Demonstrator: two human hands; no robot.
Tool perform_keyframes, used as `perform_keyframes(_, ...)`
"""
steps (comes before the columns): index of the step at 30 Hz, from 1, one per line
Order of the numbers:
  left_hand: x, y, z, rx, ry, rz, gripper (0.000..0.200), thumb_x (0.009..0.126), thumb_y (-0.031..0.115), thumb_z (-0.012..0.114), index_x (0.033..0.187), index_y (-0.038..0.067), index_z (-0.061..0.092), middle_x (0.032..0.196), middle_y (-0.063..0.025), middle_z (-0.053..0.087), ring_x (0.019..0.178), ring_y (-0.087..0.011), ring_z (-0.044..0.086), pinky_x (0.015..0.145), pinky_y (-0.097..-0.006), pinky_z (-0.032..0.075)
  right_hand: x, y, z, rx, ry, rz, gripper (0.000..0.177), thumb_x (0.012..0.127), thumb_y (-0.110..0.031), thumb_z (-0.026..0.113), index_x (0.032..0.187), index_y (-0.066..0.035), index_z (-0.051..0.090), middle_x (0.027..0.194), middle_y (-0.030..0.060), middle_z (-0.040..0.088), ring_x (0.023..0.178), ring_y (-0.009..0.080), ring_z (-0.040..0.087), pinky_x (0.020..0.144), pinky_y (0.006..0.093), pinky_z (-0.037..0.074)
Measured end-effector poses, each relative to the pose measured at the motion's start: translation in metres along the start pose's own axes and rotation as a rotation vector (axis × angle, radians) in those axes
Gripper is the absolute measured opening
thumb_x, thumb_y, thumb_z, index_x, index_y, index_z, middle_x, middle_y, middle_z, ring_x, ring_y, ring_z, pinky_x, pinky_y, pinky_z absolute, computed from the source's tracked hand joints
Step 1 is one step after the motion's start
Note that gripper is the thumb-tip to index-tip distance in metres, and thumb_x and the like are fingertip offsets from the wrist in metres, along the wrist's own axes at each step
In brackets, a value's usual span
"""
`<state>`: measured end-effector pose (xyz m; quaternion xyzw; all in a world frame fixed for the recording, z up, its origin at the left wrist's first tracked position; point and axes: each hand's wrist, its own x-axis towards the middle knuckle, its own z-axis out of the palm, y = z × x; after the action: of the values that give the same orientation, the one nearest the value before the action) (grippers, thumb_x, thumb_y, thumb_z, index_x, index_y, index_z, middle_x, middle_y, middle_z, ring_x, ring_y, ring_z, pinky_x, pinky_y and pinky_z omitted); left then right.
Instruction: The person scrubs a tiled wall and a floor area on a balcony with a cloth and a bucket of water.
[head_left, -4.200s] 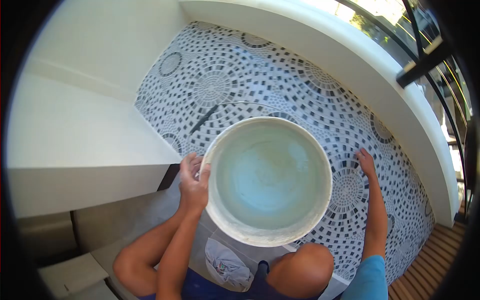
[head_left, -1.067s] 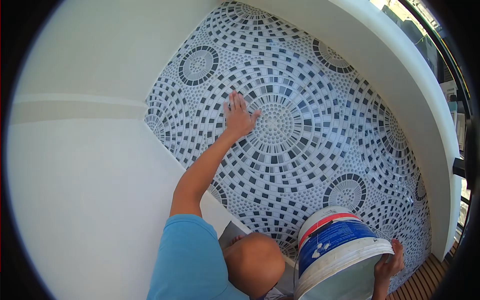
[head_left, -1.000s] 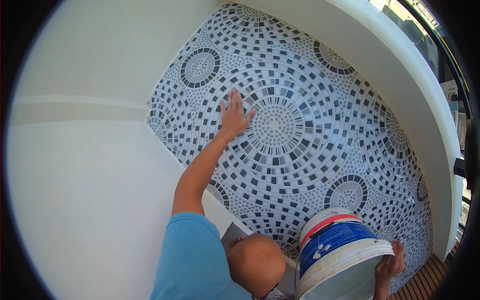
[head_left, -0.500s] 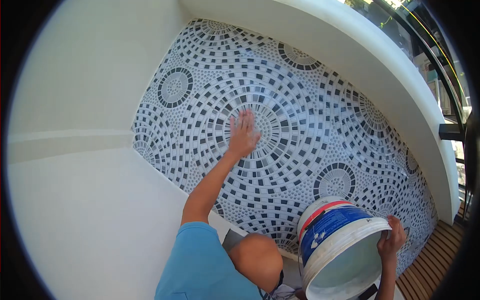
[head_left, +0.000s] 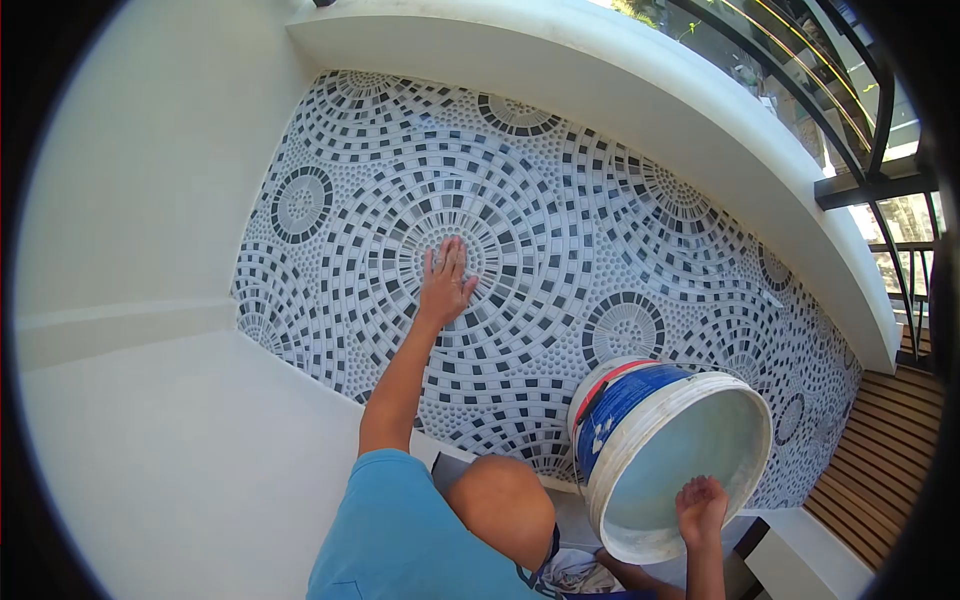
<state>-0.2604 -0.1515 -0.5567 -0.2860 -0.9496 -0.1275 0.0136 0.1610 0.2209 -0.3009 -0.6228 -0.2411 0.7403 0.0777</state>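
Observation:
My left hand (head_left: 447,282) lies flat on the black, grey and white mosaic (head_left: 530,405), just below the middle of its large circular pattern. The fingers are stretched out and the thumb stands apart. At the lower right a large white bucket (head_left: 640,545) with a blue and red label is tilted with its mouth toward me. Pale, cloudy water (head_left: 655,480) shows inside it. My right hand (head_left: 702,508) is over the bucket's mouth, near the lower rim, its fingers loosely curled and nothing visible in them.
A curved white ledge (head_left: 640,75) borders the mosaic, with a dark metal railing (head_left: 870,188) beyond it. Smooth white wall (head_left: 150,420) lies to the left. Wooden slats (head_left: 880,470) are at the right. A crumpled cloth (head_left: 578,572) is beside my knee.
My right hand has let go of the bucket's rim and moved left over its mouth. My left hand stays near the circle's centre, now lying flatter. The view has shifted right.

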Motion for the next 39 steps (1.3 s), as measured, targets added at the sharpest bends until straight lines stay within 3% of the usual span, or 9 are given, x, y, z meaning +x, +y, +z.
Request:
perform_keyframes(3, -0.014, 0.005, -0.005, 0.055, -0.014, -0.056, 0.065, 0.092, 0.036, 0.045, 0.141, -0.003, 0.028, 0.151, -0.0158, 0.021, 0.141, -0.0321, 0.016, 0.111, -0.0547, 0.01, 0.01, 0.009, 0.011, 0.069, 0.166, 0.102, 0.019, 0.091, -0.022, 0.047, 0.088, -0.005, 0.056, 0.086, 0.0074, 0.057, 0.084, 0.0208, 0.055, 0.081, 0.0313, 0.046)
perform_keyframes(8, 0.011, 0.016, 0.001, 0.053, -0.039, -0.12, 0.065, 0.093, 0.034, 0.043, 0.143, -0.003, 0.023, 0.152, -0.0157, 0.017, 0.141, -0.0328, 0.014, 0.11, -0.0572, 0.008, -0.043, -0.051, 0.12, 0.062, -0.629, 0.326, 0.033, 0.094, -0.021, 0.041, 0.103, 0.005, 0.058, 0.109, 0.0208, 0.061, 0.102, 0.0313, 0.059, 0.096, 0.0432, 0.043)
perform_keyframes(11, 0.046, 0.012, 0.016, 0.024, 0.053, -0.051, 0.065, 0.093, 0.035, 0.043, 0.143, -0.002, 0.023, 0.152, -0.015, 0.017, 0.141, -0.0325, 0.014, 0.11, -0.0567, 0.008, -0.14, -0.071, 0.267, -0.33, -0.702, -0.047, 0.042, 0.096, -0.024, 0.04, 0.122, 0.008, 0.05, 0.124, 0.0271, 0.053, 0.117, 0.0345, 0.052, 0.1, 0.0457, 0.04)
perform_keyframes(14, 0.102, 0.003, 0.026, 0.011, 0.044, -0.023, 0.066, 0.093, 0.038, 0.041, 0.143, -0.001, 0.023, 0.153, -0.0142, 0.016, 0.141, -0.0305, 0.014, 0.11, -0.0564, 0.009, -0.132, -0.088, 0.293, -0.494, -0.771, -0.494, 0.046, 0.097, -0.026, 0.038, 0.126, 0.008, 0.047, 0.128, 0.0266, 0.049, 0.122, 0.033, 0.046, 0.105, 0.0431, 0.035)
perform_keyframes(17, 0.155, -0.001, 0.029, 0.05, 0.002, -0.053, 0.066, 0.094, 0.04, 0.04, 0.143, -0.001, 0.023, 0.152, -0.0145, 0.018, 0.141, -0.0291, 0.015, 0.111, -0.055, 0.01, -0.083, -0.113, 0.253, -1.13, -0.398, -1.202, 0.043, 0.098, -0.026, 0.038, 0.124, 0.005, 0.051, 0.128, 0.0223, 0.051, 0.124, 0.0299, 0.045, 0.106, 0.0397, 0.032)
perform_keyframes(19, 0.163, 0.001, 0.032, 0.059, 0.041, -0.059, 0.067, 0.094, 0.042, 0.039, 0.143, -0.001, 0.023, 0.152, -0.0148, 0.019, 0.141, -0.0285, 0.015, 0.111, -0.0538, 0.011, -0.041, -0.118, 0.203, -1.463, -0.048, -1.334, 0.043, 0.098, -0.027, 0.037, 0.125, 0.004, 0.052, 0.127, 0.0193, 0.053, 0.121, 0.0294, 0.048, 0.105, 0.0383, 0.032)
perform_keyframes(21, 0.15, 0.001, 0.039, 0.049, 0.134, -0.03, 0.068, 0.094, 0.043, 0.039, 0.143, -0.001, 0.022, 0.152, -0.015, 0.02, 0.141, -0.0281, 0.015, 0.112, -0.0527, 0.011, -0.001, -0.114, 0.16, -1.575, 0.105, -1.279, 0.046, 0.099, -0.03, 0.035, 0.123, 0.004, 0.052, 0.123, 0.0196, 0.055, 0.116, 0.0311, 0.051, 0.101, 0.0372, 0.035)
perform_keyframes(28, 0.083, 0.007, 0.023, -0.096, 0.096, 0.01, 0.065, 0.093, 0.038, 0.043, 0.143, 0.001, 0.026, 0.151, -0.0142, 0.021, 0.141, -0.0296, 0.017, 0.111, -0.0539, 0.009, 0.031, -0.098, 0.134, -1.555, 0.066, -1.163, 0.053, 0.099, -0.034, 0.03, 0.093, 0.004, 0.065, 0.083, 0.0183, 0.066, 0.076, 0.0292, 0.061, 0.071, 0.0367, 0.044)
perform_keyframes(39, 0.332, 0.004, 0.03, 0.229, -0.277, -0.144, 0.062, 0.094, 0.04, 0.037, 0.147, 0.012, 0.021, 0.153, -0.0026, 0.018, 0.141, -0.0275, 0.014, 0.111, -0.058, 0.008, 0.042, -0.095, 0.137, -1.552, 0.114, -1.327, 0.052, 0.096, -0.032, 0.03, 0.08, 0.002, 0.066, 0.07, 0.0167, 0.064, 0.064, 0.0328, 0.06, 0.06, 0.0386, 0.043)
